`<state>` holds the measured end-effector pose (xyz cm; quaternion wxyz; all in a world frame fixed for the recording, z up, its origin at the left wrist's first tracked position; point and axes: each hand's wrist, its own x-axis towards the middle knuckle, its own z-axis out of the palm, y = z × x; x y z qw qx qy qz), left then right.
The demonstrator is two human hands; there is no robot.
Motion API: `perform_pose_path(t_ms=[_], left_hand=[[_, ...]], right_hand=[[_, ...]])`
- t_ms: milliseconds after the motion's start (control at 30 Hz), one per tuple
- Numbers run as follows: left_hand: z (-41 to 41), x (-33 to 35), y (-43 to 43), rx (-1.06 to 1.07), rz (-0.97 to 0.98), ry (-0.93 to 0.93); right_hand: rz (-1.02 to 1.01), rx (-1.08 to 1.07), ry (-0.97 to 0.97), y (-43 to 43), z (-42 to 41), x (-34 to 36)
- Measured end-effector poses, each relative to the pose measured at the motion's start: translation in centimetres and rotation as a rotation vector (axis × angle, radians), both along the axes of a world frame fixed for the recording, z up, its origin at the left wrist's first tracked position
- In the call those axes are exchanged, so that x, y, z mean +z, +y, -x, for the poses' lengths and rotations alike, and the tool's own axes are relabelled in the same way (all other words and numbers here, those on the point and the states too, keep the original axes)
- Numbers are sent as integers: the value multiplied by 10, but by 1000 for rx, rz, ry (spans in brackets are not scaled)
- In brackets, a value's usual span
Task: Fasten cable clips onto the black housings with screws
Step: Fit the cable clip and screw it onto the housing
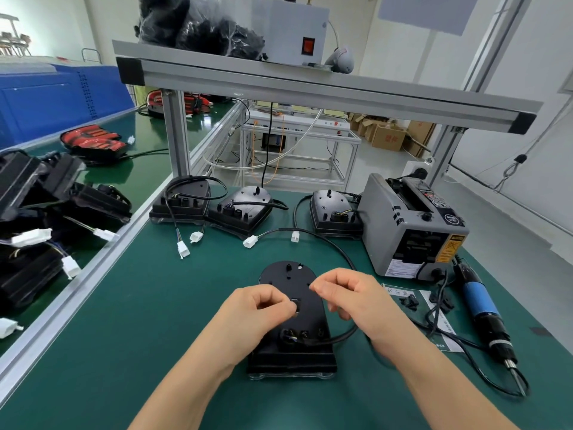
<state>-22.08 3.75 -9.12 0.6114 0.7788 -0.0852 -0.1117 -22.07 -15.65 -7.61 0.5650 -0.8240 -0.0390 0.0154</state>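
Two hands work over one black housing [288,276], which lies flat at the near centre of the green tabletop [130,321]. Its long axis runs near to far: rounded end far, connector end near.

- Left hand [257,311]: thumb and forefinger pinch a small dark piece, probably a cable clip [296,305], right at the housing's mid-line. The piece is too small to tell whether it is seated.
- Right hand [356,302]: fingers curled, thumb tip against forefinger, just right of the housing's far half. Cannot tell what it holds, if anything.
- The housing's cable [342,335] leaves the near end, passes under the right hand and loops far.

The fixing spot sits between the two hands, touching the left fingertips, so the left is nearer. The electric screwdriver [482,308] lies well to the right, tip toward the near edge. Judged from this, the right hand is the one to fetch it while the left steadies the clip. Spare clips [408,301] rest on a paper sheet [446,333] between housing and screwdriver.

Three more housings [245,206] stand in a far row.
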Motion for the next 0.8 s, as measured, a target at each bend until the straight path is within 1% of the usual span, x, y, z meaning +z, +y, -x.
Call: perform_pose_path(t_ms=[100, 267, 367, 500, 633, 667, 733, 800], left_hand=[[3, 1, 0, 16, -8, -21], [9, 1, -1, 13, -26, -70], [11, 0, 0, 11, -43, -50], [13, -4, 4, 50, -5, 32], [5, -10, 16, 165, 37, 47], [1, -12, 20, 218, 51, 34], [-10, -18, 27, 318, 39, 3], [-21, -22, 29, 357, -8, -8]], right_hand=[[9, 88, 31, 6, 5, 0], [46, 98, 37, 13, 5, 0], [87, 93, 38, 16, 5, -2], [136, 93, -37, 19, 2, -3], [109, -15, -115, 15, -13, 2], [104, -26, -98, 14, -20, 4], [89, -18, -4, 12, -34, 9], [82, 8, 104, 13, -46, 14]])
